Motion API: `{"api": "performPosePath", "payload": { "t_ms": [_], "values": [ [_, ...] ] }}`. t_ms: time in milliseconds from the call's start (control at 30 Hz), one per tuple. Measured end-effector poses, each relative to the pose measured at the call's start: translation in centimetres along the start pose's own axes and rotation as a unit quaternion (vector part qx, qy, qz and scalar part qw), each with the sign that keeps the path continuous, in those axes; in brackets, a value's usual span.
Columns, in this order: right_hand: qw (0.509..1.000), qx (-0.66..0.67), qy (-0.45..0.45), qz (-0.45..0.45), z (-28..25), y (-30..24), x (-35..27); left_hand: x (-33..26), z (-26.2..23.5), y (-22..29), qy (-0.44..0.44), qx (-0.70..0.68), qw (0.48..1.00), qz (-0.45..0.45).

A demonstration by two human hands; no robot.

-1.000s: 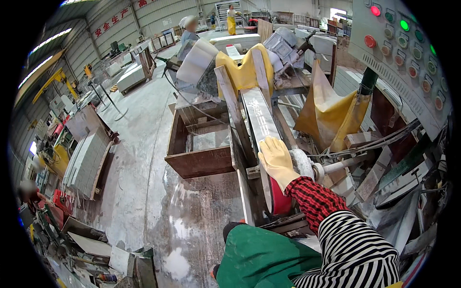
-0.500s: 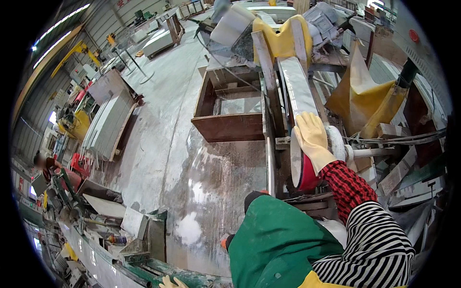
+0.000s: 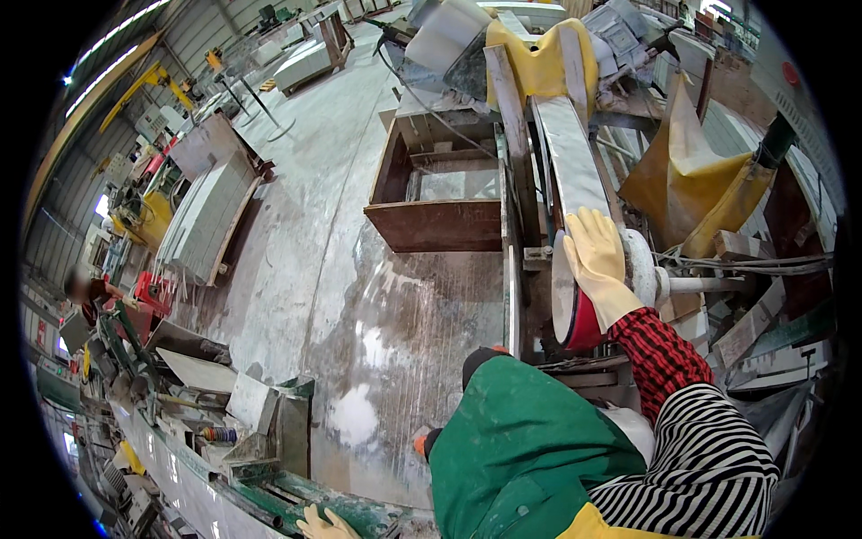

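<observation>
My right hand (image 3: 594, 260), in a cream rubber glove, lies flat with fingers stretched out over the near end of a long pale band (image 3: 575, 171). That band runs away from me above a wheel (image 3: 585, 319) with a red side; whether it is a belt or a stone strip I cannot tell. A whitish round hub (image 3: 639, 260) with a shaft sits just right of the hand. My left hand (image 3: 325, 523), gloved alike, shows only in part at the lower edge, fingers apart beside a green metal frame (image 3: 292, 503). Nothing is seen in either hand.
A brown open box (image 3: 435, 225) stands on the wet floor ahead. Yellow sheeting (image 3: 543, 67) hangs over the band's far end, and more (image 3: 691, 180) drapes at right. Cables (image 3: 763, 265) cross there. Stone slabs (image 3: 211, 216) lean at left; a person (image 3: 90, 296) is beyond the machinery.
The whole view has shifted slightly to the right and down at the machine. My left hand shows a little more at the lower edge. My right hand stays flat on the band.
</observation>
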State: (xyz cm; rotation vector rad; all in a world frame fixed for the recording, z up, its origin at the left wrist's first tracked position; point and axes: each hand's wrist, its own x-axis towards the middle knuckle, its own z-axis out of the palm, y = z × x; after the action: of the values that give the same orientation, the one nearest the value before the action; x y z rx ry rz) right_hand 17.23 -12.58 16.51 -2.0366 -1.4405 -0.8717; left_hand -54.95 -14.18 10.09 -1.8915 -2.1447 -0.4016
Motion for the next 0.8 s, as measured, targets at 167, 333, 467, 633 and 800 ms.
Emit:
{"api": "performPosePath", "payload": {
  "t_ms": [167,333,467,633,800],
  "values": [
    [1.000,0.008,0.009,-0.005,-0.3,-0.4,-0.3,0.1,-0.1,0.0,-0.015,0.002,1.000,-0.002],
    [1.000,0.025,0.000,0.003,-0.3,-0.6,-0.9,0.0,0.3,-0.4,0.000,0.004,1.000,0.011],
    [0.999,0.034,-0.008,0.011,-0.3,-0.7,-1.4,-0.1,0.8,-0.9,-0.009,0.005,1.000,-0.003],
    [0.999,0.031,-0.014,0.015,-0.5,-1.1,-2.0,0.0,1.2,-1.2,-0.019,0.007,1.000,-0.010],
    [0.999,0.036,-0.016,0.015,-1.0,-1.7,-2.1,-0.2,1.7,-1.6,-0.006,0.006,1.000,-0.014]
  ]
}}
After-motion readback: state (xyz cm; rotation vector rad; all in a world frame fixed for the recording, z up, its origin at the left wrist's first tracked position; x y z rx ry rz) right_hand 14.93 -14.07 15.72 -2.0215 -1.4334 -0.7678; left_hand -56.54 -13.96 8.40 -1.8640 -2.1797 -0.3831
